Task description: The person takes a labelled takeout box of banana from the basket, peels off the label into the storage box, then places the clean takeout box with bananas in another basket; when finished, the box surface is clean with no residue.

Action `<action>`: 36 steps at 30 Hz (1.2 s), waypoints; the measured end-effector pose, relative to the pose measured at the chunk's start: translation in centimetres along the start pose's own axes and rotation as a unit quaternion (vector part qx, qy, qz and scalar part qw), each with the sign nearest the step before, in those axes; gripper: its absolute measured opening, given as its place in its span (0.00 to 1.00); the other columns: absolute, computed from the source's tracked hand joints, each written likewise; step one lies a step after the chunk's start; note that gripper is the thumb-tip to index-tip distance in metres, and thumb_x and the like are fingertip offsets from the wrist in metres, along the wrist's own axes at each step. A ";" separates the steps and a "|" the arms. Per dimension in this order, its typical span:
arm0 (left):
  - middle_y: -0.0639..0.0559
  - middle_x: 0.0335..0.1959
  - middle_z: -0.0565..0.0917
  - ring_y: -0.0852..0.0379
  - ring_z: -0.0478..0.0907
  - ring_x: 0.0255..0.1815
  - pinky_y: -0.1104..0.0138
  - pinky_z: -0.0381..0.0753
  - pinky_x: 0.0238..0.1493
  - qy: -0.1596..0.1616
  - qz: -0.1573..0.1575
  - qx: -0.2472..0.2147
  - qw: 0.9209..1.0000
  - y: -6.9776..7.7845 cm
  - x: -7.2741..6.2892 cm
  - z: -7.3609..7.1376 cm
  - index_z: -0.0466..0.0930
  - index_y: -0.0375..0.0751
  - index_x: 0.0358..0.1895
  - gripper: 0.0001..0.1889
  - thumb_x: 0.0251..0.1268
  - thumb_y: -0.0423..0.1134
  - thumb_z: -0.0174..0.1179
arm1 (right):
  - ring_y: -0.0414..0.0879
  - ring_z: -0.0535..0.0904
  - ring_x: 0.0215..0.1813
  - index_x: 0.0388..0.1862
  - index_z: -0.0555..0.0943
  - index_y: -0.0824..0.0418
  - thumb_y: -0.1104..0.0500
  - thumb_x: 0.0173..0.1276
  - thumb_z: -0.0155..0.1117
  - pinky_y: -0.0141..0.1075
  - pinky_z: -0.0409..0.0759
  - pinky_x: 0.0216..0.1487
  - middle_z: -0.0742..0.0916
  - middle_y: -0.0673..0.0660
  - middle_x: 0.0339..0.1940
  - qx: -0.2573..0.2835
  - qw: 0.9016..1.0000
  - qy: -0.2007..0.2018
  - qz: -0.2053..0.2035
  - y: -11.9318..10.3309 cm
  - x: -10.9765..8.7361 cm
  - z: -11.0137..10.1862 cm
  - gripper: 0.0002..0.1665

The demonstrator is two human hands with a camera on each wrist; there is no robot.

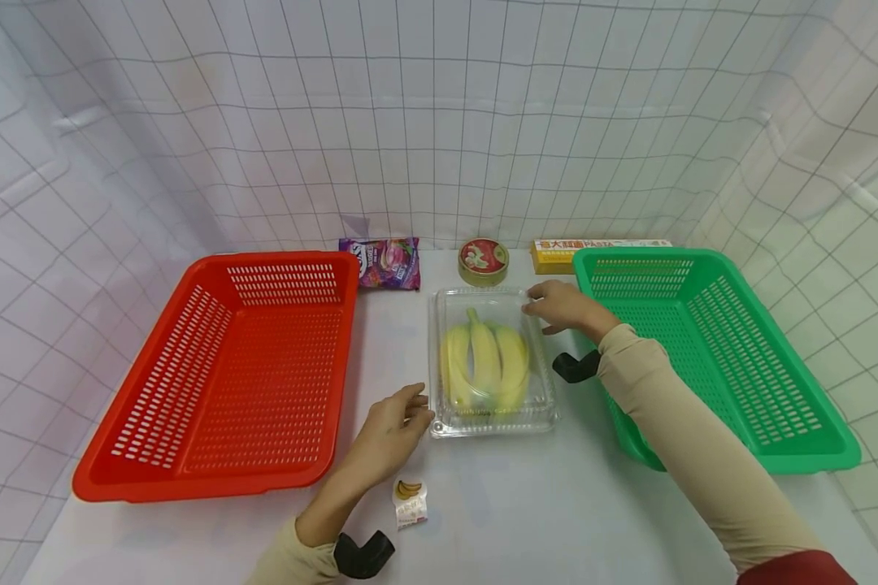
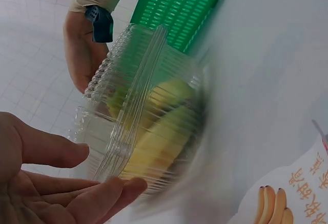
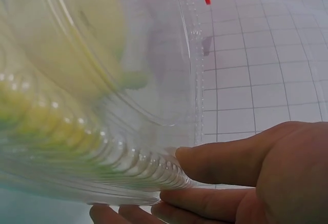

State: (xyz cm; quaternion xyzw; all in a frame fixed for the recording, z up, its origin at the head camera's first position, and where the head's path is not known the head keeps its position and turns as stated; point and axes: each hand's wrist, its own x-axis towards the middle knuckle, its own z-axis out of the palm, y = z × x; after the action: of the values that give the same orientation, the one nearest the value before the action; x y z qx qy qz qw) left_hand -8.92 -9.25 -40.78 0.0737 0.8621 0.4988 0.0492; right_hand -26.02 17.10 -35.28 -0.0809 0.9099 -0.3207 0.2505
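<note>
A clear plastic clamshell box (image 1: 493,424) with yellow bananas (image 1: 485,357) inside stands lid down in the middle of the table. Beside its near left corner is my left hand (image 1: 393,429), thumb and fingers spread around the rim. In the left wrist view the fingertips (image 2: 134,187) overlap that corner; contact is hard to tell. My right hand (image 1: 567,307) reaches the far right corner. Its thumb (image 3: 220,161) lies against the box there, with the other fingers along the lower edge, all fairly straight.
A red basket (image 1: 336,390) stands left, a green basket (image 1: 783,349) right. Along the back lie a purple snack packet (image 1: 391,264), a round red-lidded tin (image 1: 484,262) and a yellow pasta box (image 1: 554,258). A banana-printed label (image 1: 410,502) lies near my left wrist.
</note>
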 end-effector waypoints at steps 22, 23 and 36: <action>0.41 0.38 0.84 0.51 0.85 0.34 0.62 0.86 0.36 0.018 -0.080 -0.146 0.986 -0.2 0.1 0.0 0.78 0.22 0.54 0.19 0.58 0.22 0.63 | 0.64 0.70 0.67 0.73 0.57 0.76 0.59 0.78 0.48 0.45 0.81 0.54 0.69 0.74 0.69 0.037 0.999 -0.006 0.002 0.2 -0.1 0.0 0.32; 0.41 0.38 0.84 0.51 0.85 0.34 0.62 0.86 0.36 0.018 -0.081 -0.147 0.986 -0.2 0.1 0.0 0.78 0.22 0.54 0.19 0.58 0.22 0.63 | 0.64 0.70 0.67 0.73 0.57 0.76 0.59 0.78 0.48 0.45 0.81 0.55 0.69 0.74 0.69 0.045 0.999 -0.006 0.003 0.2 -0.2 0.0 0.32; 0.42 0.37 0.84 0.49 0.86 0.35 0.60 0.85 0.41 0.030 -0.074 -0.163 0.983 2.6 -0.7 -2.5 0.78 0.25 0.56 0.20 0.59 0.25 0.61 | 0.63 0.72 0.64 0.71 0.64 0.74 0.58 0.77 0.52 0.48 0.80 0.56 0.70 0.68 0.70 0.159 0.986 0.029 -0.037 -1.0 -1.3 -1.4 0.30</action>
State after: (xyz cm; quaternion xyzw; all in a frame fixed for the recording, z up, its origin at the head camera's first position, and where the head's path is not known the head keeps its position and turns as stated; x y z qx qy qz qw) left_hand -8.40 -10.23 -37.32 -0.0141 0.7736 0.6295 0.0714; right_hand -25.61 17.53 -33.18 -0.0640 0.8508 -0.4724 0.2213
